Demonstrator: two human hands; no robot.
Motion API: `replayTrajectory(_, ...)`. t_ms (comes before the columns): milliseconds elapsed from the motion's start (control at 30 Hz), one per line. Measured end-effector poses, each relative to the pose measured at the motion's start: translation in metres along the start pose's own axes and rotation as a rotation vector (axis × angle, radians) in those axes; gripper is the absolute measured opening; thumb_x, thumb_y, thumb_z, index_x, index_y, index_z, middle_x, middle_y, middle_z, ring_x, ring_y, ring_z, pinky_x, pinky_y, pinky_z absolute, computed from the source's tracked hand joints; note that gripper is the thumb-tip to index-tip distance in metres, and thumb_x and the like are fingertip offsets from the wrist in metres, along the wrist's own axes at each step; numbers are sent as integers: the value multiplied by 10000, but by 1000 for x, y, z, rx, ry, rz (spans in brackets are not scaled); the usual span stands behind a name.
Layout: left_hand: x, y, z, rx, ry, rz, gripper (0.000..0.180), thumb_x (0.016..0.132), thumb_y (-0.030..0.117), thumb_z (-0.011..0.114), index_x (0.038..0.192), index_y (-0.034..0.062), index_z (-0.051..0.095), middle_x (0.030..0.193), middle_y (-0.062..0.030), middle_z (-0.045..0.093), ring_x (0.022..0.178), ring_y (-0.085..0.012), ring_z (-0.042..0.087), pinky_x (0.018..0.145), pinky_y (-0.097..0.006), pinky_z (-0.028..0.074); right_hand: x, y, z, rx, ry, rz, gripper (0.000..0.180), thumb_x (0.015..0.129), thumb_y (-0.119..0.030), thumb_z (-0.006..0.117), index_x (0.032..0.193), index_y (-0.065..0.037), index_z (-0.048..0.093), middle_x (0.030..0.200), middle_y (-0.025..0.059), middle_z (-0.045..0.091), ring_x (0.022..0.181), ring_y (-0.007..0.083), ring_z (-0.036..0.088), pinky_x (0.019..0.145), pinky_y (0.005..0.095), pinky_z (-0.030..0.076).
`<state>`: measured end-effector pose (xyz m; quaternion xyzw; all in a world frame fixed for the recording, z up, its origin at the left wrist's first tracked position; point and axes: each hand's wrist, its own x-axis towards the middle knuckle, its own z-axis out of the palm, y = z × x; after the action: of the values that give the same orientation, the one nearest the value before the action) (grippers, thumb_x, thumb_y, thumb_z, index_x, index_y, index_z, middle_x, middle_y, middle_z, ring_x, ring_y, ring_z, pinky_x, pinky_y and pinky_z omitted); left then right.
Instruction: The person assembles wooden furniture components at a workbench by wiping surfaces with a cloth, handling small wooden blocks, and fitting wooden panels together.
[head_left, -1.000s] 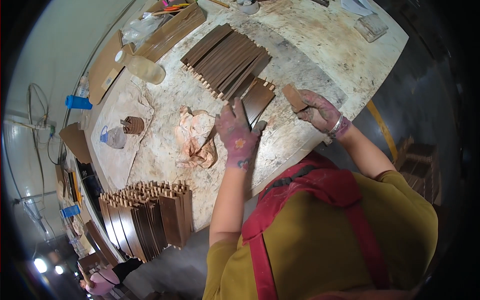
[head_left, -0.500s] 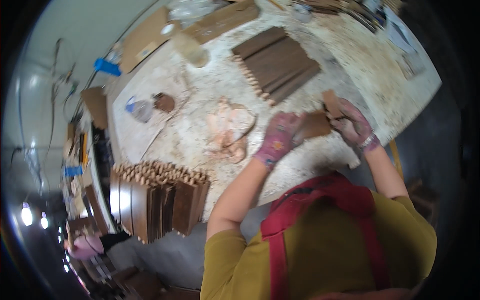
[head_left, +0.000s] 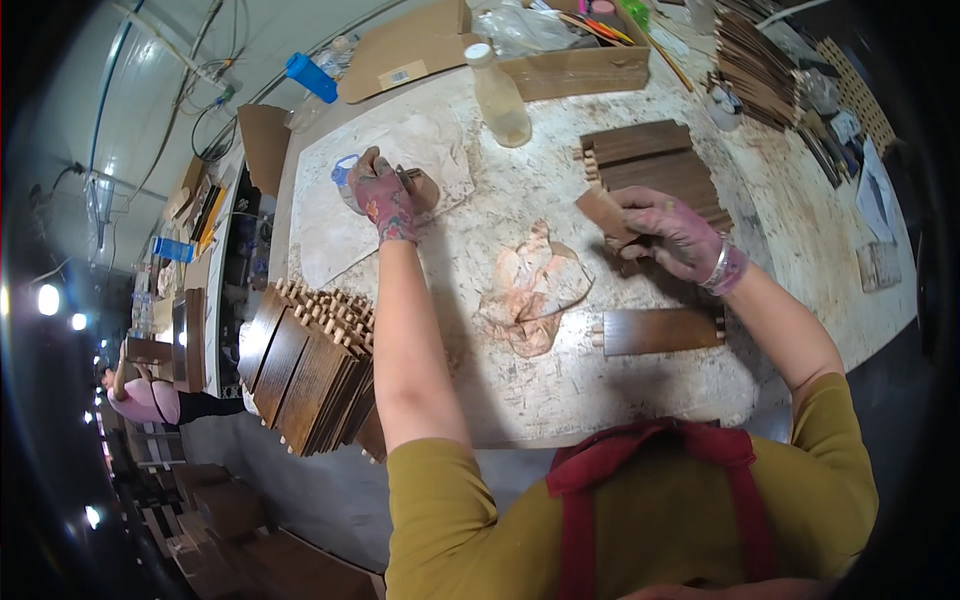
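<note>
My left hand [head_left: 382,198], in a stained pink glove, is at the far left of the table beside a brown container [head_left: 424,188]. Its fingers are curled together; whatever they may hold is hidden. A clear plastic bottle with a blue ring [head_left: 345,170] lies just behind it. In my gloved right hand [head_left: 680,235] is a small folded tan sheet [head_left: 603,214], pinched between thumb and fingers. Below that hand, a dark brown wooden slat [head_left: 660,332] with light dowel ends lies flat. A crumpled, stained cloth [head_left: 537,290] rests left of the slat.
Slats with dowels are stacked at the table's left front edge [head_left: 315,370]; more slats [head_left: 655,160] lie behind my right hand. A bottle of pale liquid [head_left: 498,100] stands near a cardboard box [head_left: 575,72]. Tools [head_left: 820,150] fill the far right corner. Another person [head_left: 145,395] works at far left.
My left hand has let go of the slat and swung far left to the brown container. The slat now lies on the table. My right hand keeps the tan sheet. The view has shifted.
</note>
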<state>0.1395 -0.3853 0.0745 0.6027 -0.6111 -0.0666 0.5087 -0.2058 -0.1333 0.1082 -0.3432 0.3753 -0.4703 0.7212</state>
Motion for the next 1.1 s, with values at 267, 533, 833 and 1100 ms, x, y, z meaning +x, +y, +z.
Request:
replayTrajectory(267,36,-128,56,193,-366,-154,510,915,399,631,1299,65,607,1252,-214,636,1166,-349,601,984,-399,459,112,-13,35,-352,-183,-51,501,897,-228,707,1317,-9,546,1121,55,628,1012,127,588,900,267,477)
replayTrajectory(533,11,-63,52,-112,-503,-388,221,856,239,740,943,36,749,775,-41,711,715,-89,624,667,-258,495,176,0,37,-425,-226,-47,467,907,-294,690,1259,-8,581,1016,20,613,856,85,565,736,253,492)
replayTrajectory(833,31,-48,51,-504,-489,-358,105,891,90,658,944,16,711,845,-4,686,776,-79,593,724,-218,471,255,11,15,-1001,-133,-566,412,866,-184,686,1239,-38,591,1122,121,627,965,214,620,829,339,513)
replayTrajectory(1100,47,-79,48,-646,-446,-401,168,892,20,597,1036,-1,683,941,-27,695,845,-99,615,767,-226,483,301,11,65,-1613,-303,-864,475,807,-80,670,1265,-133,556,1213,118,570,1117,335,577,939,416,490)
